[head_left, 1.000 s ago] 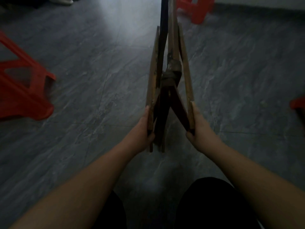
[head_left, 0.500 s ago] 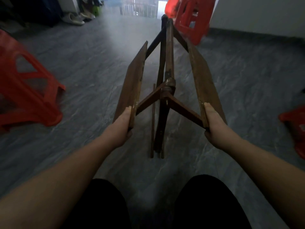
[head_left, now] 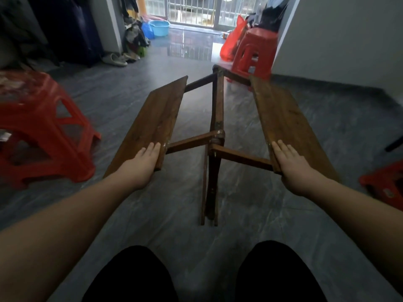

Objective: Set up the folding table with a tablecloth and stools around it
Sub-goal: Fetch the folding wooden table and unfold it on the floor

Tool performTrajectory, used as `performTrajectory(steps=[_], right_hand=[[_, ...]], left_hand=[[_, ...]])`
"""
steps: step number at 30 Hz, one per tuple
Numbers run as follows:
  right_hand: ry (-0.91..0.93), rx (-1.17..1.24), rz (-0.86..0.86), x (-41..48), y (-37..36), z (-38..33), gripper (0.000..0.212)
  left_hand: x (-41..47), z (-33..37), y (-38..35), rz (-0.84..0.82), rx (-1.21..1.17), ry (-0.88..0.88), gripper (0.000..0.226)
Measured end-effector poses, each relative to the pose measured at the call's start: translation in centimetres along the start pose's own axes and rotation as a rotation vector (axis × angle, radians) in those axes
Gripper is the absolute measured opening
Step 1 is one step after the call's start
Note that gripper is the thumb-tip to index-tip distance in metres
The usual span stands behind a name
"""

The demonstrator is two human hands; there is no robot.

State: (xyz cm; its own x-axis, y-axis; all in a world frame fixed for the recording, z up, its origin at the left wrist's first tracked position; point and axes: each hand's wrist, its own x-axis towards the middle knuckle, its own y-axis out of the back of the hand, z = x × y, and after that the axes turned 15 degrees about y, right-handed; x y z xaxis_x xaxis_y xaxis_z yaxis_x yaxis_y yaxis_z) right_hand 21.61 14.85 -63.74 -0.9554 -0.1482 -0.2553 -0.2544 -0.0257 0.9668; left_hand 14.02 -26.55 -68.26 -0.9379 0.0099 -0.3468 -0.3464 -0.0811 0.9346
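1. The table [head_left: 217, 118] stands in the middle of the frame on the grey floor [head_left: 239, 214], half unfolded, with its dark legs close together under the centre.
2. Its two wooden boards are spread apart to the sides. The left board [head_left: 157, 120] slopes down to the left and the right board [head_left: 281, 118] slopes down to the right.
3. Thin wooden bars go from the central joint to the near end of each board.
4. The left hand [head_left: 142, 163] lies on the near end of the left board, beside its inner edge. Its fingers are straight and flat on the wood, not curled. The thumb is hidden.
5. The right hand [head_left: 291, 165] lies in the same way on the near end of the right board, fingers straight and together on top, thumb hidden.
6. A red stool [head_left: 41, 127] stands at the left of the frame, well apart from the table.
7. A second stool [head_left: 256, 51] stands in the upper right, just behind the far end of the table.
8. A third stool [head_left: 386, 186] shows only partly at the right edge.
9. A blue basin [head_left: 159, 27] is at the top, near the barred window.
10. The person's dark knees [head_left: 135, 277] fill the bottom of the frame.
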Motion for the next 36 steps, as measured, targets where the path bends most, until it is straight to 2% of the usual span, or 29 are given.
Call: performTrajectory(steps=[7,20,36], right_hand=[[-0.066,-0.092,-0.052,-0.6,4.4,-1.5,0.098],[-0.084,-0.212,-0.102,-0.1,9.4,-1.9,0.097],[-0.019,-0.267,-0.098,2.4,12.6,-3.4,0.094]], left_hand=[[-1.1,0.2,4.0,-0.016,0.068,0.081,0.089],[-1.9,2.7,10.2,0.002,0.283,0.198,0.112],[-1.4,2.7,14.7,0.036,0.426,0.258,0.109]])
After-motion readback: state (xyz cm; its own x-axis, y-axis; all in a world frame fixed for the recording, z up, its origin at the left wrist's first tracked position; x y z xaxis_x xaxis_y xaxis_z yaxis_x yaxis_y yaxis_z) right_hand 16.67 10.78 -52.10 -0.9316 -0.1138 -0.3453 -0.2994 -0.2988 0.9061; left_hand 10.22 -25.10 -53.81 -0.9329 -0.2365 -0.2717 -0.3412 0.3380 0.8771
